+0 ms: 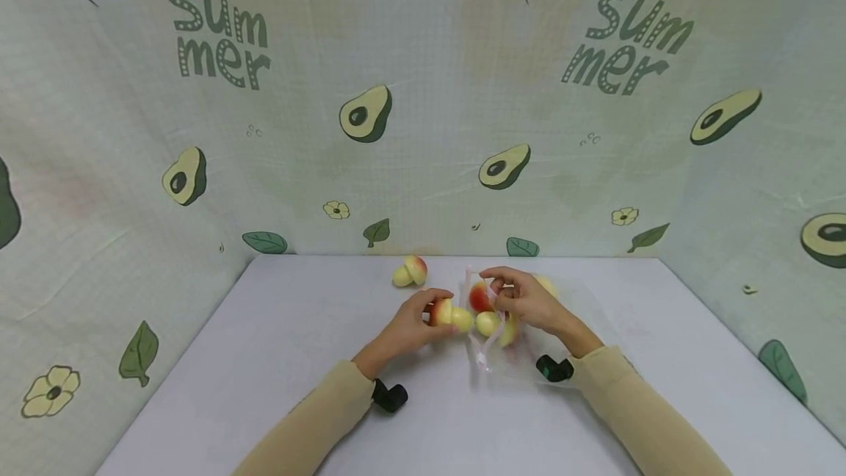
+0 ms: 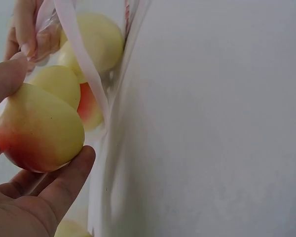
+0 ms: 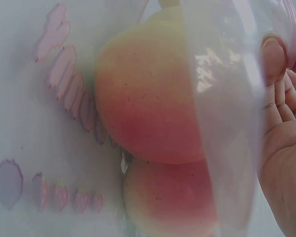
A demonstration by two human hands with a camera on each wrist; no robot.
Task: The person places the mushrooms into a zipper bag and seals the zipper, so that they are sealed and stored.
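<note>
My left hand [image 1: 411,323] grips a yellow pear with a red blush [image 1: 441,311], its narrow end toward the mouth of a clear plastic bag [image 1: 529,366]. In the left wrist view the thumb and fingers curl round the wide end of this pear [image 2: 39,128]. My right hand [image 1: 529,303] pinches the bag's pink-edged rim [image 3: 292,29] and holds it up. Several similar pears [image 3: 148,98] lie inside the bag, seen partly through its film in the right wrist view. The bag's mouth faces left.
Another yellow-red pear [image 1: 411,272] lies on the white table [image 1: 277,358], beyond my left hand near the back edge. A cloth printed with avocados [image 1: 423,42] hangs behind the table and along both sides. Pink prints [image 3: 64,64] mark the bag.
</note>
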